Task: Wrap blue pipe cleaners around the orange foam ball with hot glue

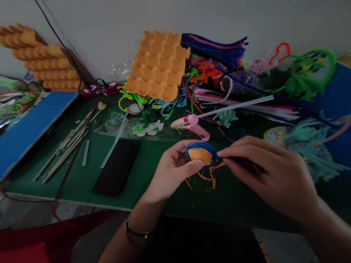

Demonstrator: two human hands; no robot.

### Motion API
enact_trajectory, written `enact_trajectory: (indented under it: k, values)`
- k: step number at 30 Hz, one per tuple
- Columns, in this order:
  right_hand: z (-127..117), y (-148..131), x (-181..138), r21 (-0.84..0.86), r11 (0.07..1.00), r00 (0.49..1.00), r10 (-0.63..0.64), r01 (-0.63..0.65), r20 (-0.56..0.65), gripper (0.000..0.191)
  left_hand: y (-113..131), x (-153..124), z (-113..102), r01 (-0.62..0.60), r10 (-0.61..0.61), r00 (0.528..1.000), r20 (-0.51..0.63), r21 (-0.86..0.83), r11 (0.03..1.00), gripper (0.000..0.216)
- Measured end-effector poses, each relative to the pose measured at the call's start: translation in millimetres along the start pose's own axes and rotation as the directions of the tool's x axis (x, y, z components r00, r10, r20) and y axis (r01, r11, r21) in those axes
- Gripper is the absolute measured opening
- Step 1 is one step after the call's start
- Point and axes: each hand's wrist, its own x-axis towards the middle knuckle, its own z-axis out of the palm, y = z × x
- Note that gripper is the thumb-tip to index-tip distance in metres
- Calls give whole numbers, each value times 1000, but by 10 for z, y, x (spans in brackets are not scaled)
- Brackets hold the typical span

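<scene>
In front of me, my left hand (168, 173) holds an orange egg-carton cup (201, 155) between thumb and fingers. A blue pipe cleaner (201, 144) runs around the cup's rim. At the rim's right side, my right hand (278, 178) pinches the pipe cleaner with thumb and forefinger; its other fingers are curled in shadow. Just beyond the cup lies a pink hot glue gun (196, 130) with a long glue stick (237, 106) sticking out of its back. Torn orange scraps (213, 180) lie on the table below the cup.
A black phone (116, 167) lies left of my hands, with wooden sticks (69, 150) farther left. An orange egg carton (161, 65) leans at the back beside bundled pipe cleaners (214, 49). A red cable (72, 168) crosses the green table's left side.
</scene>
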Motion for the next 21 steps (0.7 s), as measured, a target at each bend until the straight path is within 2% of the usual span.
enact_trajectory:
  k: [7, 12, 17, 21]
  values:
    - [75, -43, -43, 17, 1000, 1000, 13, -12, -22, 16, -52, -4, 4, -50, 51, 997, -59, 19, 999, 36]
    - [106, 2, -43, 61, 997, 998, 53, -52, -29, 15, -75, 12, -5, -20, 19, 999, -50, -13, 1000, 34]
    - [88, 114, -8, 96, 994, 998, 45, -49, 49, 12, -54, 25, -25, 105, -105, 994, 27, 14, 994, 30]
    - [62, 177, 19, 138, 989, 986, 27, -50, 165, 11, -23, 21, -62, 97, -117, 990, 85, 206, 974, 42]
